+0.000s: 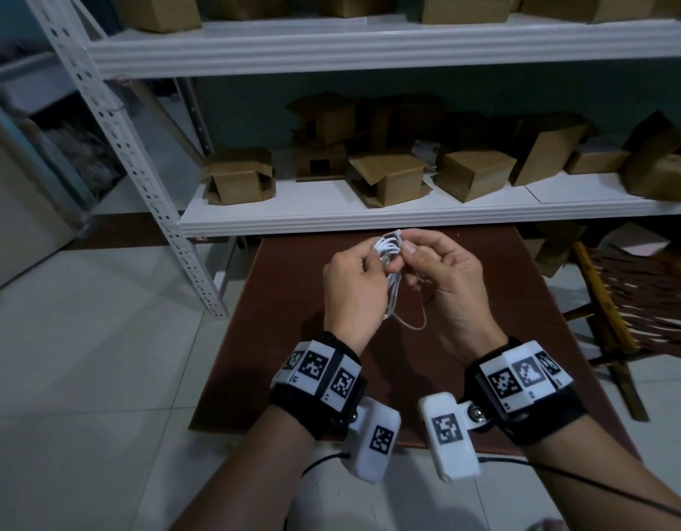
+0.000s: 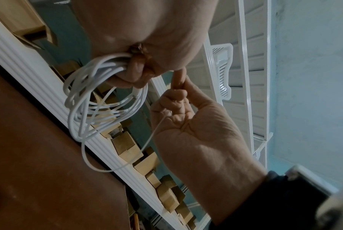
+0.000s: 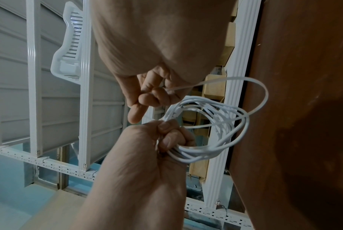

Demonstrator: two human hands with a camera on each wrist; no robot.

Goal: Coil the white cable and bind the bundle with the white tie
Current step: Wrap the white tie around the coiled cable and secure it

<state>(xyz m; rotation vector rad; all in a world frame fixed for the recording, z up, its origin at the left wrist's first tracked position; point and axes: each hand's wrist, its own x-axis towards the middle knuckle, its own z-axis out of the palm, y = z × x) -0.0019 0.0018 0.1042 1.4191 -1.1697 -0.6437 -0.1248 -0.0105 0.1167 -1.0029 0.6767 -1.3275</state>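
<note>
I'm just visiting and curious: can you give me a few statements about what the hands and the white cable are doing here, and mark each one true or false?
1. The left hand grips the coiled white cable. True.
2. The coil lies flat on the brown table. False: it is held up above it.
3. The right hand pinches a thin white strand. True.
4. The cardboard boxes sit on the table. False: they sit on the white shelf.
</note>
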